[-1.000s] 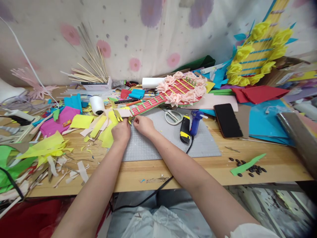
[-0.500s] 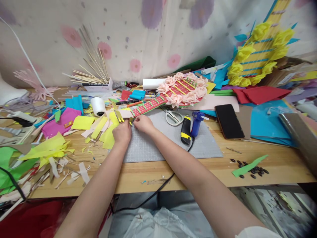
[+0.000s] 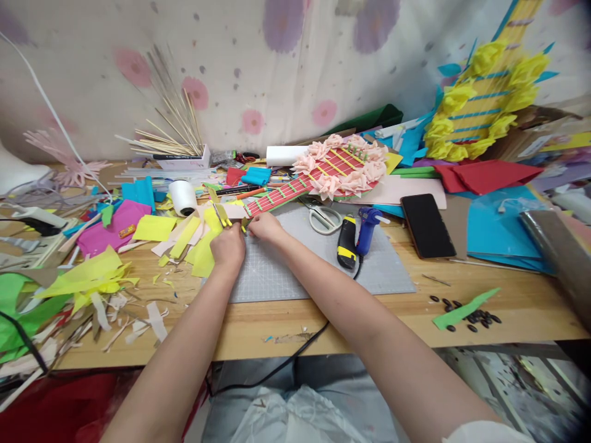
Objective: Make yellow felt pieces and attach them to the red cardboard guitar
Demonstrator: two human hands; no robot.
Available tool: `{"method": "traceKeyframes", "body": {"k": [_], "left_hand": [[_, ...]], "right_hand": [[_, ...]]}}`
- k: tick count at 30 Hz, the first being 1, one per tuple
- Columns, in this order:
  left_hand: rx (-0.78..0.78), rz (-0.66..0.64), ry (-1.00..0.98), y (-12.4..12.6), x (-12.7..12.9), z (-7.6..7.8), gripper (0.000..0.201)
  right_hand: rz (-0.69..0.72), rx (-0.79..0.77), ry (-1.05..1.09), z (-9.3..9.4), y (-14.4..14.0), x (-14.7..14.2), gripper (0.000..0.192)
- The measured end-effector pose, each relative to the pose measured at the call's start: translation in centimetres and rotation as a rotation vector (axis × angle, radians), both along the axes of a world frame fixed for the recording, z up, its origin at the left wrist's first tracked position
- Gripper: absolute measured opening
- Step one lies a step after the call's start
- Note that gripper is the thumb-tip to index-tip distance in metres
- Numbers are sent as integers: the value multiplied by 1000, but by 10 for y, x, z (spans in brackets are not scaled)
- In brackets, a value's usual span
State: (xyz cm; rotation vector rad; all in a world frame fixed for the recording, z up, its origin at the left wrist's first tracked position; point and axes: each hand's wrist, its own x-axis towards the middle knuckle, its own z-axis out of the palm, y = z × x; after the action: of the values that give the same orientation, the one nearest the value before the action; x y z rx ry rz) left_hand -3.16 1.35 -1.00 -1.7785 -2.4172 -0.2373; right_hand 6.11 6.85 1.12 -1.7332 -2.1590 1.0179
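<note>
Paper guitar (image 3: pixel 314 178) lies at the cutting mat's (image 3: pixel 318 271) far edge; left hand (image 3: pixel 228 246) and right hand (image 3: pixel 265 227) pinch its headstall end, fingertips hidden, grip detail unclear. White box (image 3: pixel 184 161) behind holds bamboo sticks (image 3: pixel 170 132).

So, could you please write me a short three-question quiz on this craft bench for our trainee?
1. True or false: the scissors lie on the grey cutting mat.
2. Which lies nearest the glue gun? A the white thread spool; B the black phone; C the bamboo sticks.
3. Fill in: the left hand and right hand meet at the end of the red paper guitar's ____.

Key: 1 true; 2 B; 3 neck.
</note>
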Motion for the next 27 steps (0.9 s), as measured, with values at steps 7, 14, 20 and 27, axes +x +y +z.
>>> {"method": "traceKeyframes", "body": {"k": [7, 14, 20, 27], "left_hand": [[-7, -7, 5, 0, 0, 0, 35], [-34, -1, 6, 0, 1, 3, 36], [-22, 1, -13, 2, 0, 2, 38], [-16, -2, -4, 0, 1, 3, 38]], "right_hand": [[74, 449, -138, -3, -22, 0, 27], [-28, -11, -50, 7, -4, -5, 29], [18, 341, -129, -3, -21, -6, 28], [-41, 83, -51, 1, -6, -5, 29]]}}
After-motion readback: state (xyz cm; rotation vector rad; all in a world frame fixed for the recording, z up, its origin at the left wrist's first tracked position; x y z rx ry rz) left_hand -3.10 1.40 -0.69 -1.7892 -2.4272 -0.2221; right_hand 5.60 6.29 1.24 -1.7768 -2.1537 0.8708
